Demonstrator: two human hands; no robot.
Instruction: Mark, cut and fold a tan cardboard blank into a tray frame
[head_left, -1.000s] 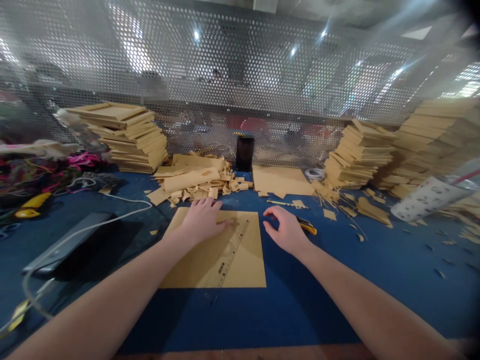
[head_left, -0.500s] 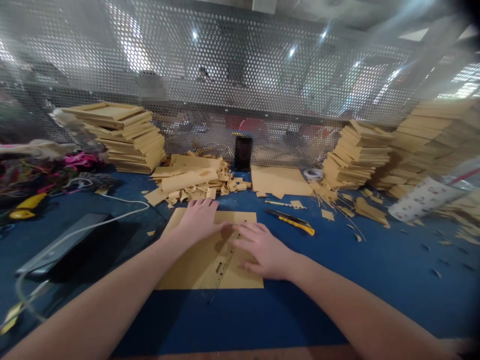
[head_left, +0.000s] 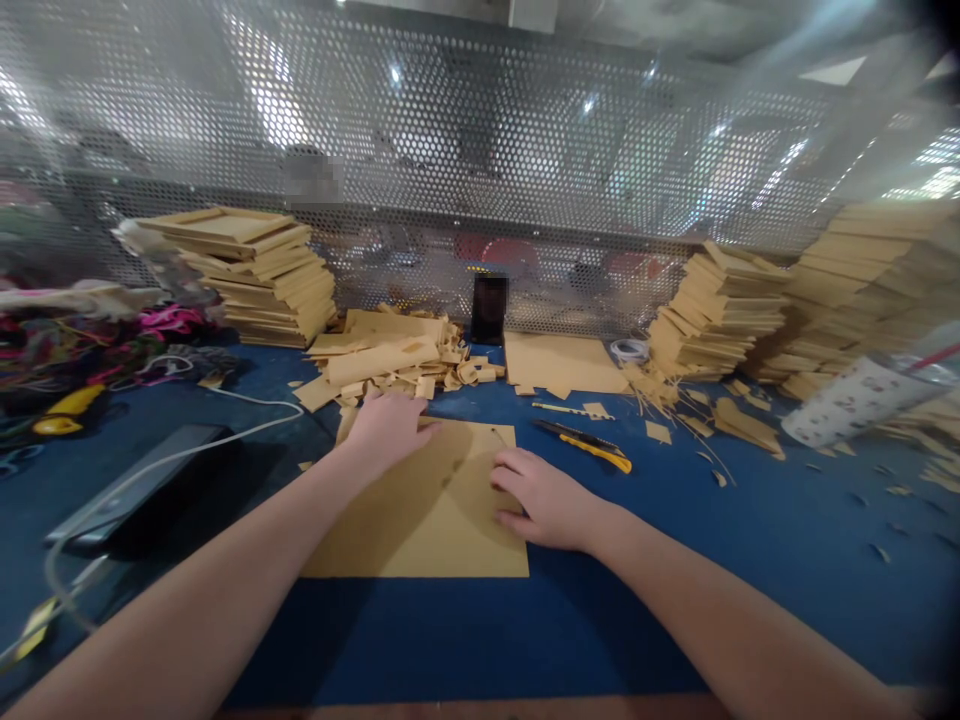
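A flat tan card sheet (head_left: 420,520) lies on the blue tabletop in front of me. My left hand (head_left: 386,430) rests over its far left part, fingers stretched toward the far edge and thumb out to the right. My right hand (head_left: 544,500) is at the sheet's right edge with its fingers curled inward. A small dark-tipped thing shows just beyond those fingers; what they hold is hidden. No clear ruler can be made out on the sheet. Beyond my right hand lie a yellow-and-black utility knife (head_left: 596,450) and a thin pale yellow stick (head_left: 566,408).
Card scraps (head_left: 397,360) are heaped behind the sheet. Tan card stacks stand at left (head_left: 266,285) and right (head_left: 716,310). A dark phone-like slab (head_left: 490,310) leans upright at the back. A power-bank-like black box (head_left: 142,490) with a white cable and a patterned cup (head_left: 847,400) flank me.
The clear ruler that lay slanted across the sheet is no longer visible there. My right hand has drawn right with fingers curling; my left hand has shifted slightly left and away.
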